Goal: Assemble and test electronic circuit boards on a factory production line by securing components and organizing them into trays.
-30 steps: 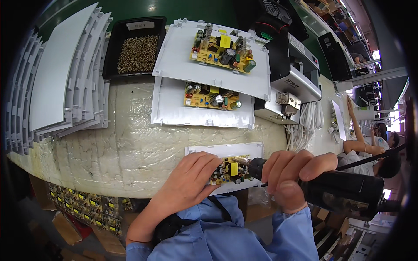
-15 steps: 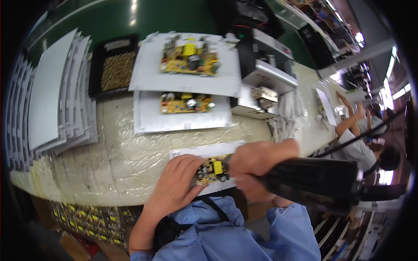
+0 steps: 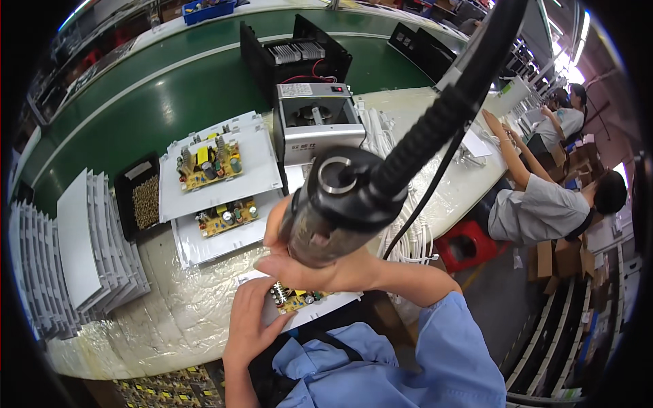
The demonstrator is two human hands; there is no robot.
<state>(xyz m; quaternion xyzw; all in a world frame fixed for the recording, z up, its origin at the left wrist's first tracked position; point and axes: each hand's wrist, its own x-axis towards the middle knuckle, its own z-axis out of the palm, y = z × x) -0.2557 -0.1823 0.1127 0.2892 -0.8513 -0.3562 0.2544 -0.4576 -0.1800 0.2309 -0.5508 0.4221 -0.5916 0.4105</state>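
My right hand (image 3: 320, 275) is wrapped round a thick black electric screwdriver (image 3: 343, 204) that stands nearly upright, a ribbed cable running from its top. Its tip is hidden behind my hand. Below it lies a yellow circuit board (image 3: 297, 302) with a yellow block, coils and capacitors, on a white plastic panel (image 3: 342, 300) at the near table edge. My left hand (image 3: 248, 330) grips the board's left end, fingers at the far side and thumb along the near edge.
Farther off, two stacked white panels (image 3: 262, 163) carry circuit boards. Left of them stand a black tray of brass-coloured screws (image 3: 145, 204) and upright white panels (image 3: 81, 238). A silver screw feeder (image 3: 320, 136) and white cables (image 3: 415, 234) lie beyond; a co-worker (image 3: 537, 211) sits at right.
The screwdriver has swung from lying sideways at the right to nearly upright over the board. My right hand has turned with it. My left hand stays at the board, and the view has shifted.
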